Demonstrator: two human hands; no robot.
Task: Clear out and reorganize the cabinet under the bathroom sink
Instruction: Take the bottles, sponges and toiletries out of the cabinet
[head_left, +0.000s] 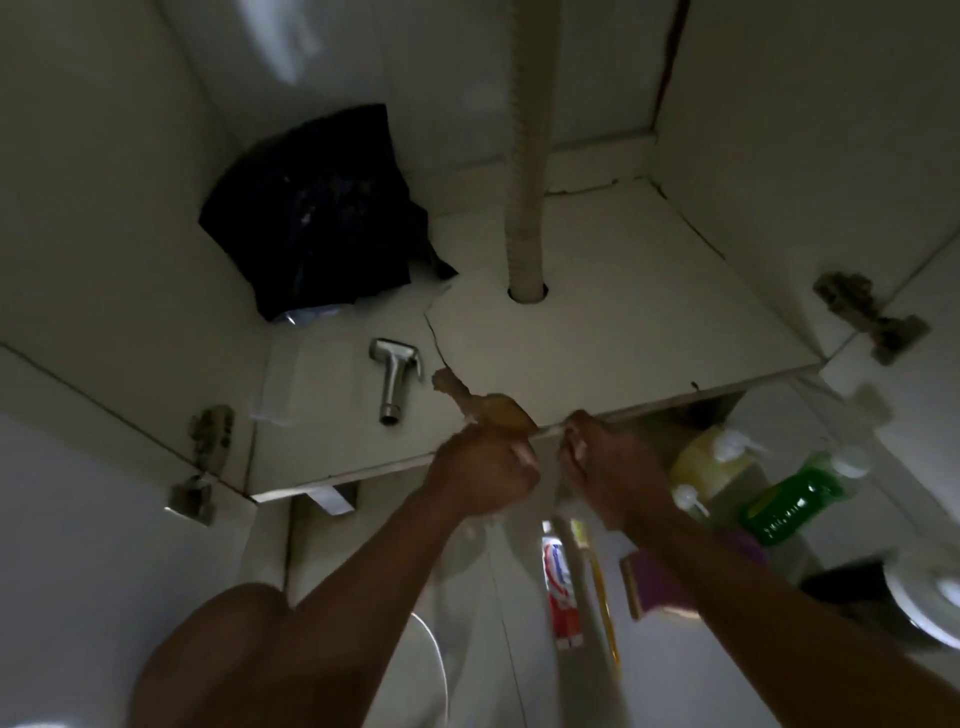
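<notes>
I look into the open cabinet, whose floor (623, 322) is cracked, with a brown worn patch (488, 408) at the front edge. My left hand (483, 473) and my right hand (608, 467) are both curled just in front of that edge. Each pinches a pale corner of something thin and see-through that hangs between them, apparently a clear plastic bag (467, 551); blur hides its shape. Inside lie a chrome sprayer head (393, 374), a black plastic bag (322, 208) at the back left, and a clear flat wrapper (280, 379).
A ribbed drain hose (530, 156) goes down through the cabinet floor. Hinges (872, 317) (208, 457) stick out at both sides. On the floor at right are a yellow pump bottle (711, 457), a green bottle (795, 499), a toothpaste tube (561, 587), a yellow toothbrush (602, 597) and a purple item (660, 582).
</notes>
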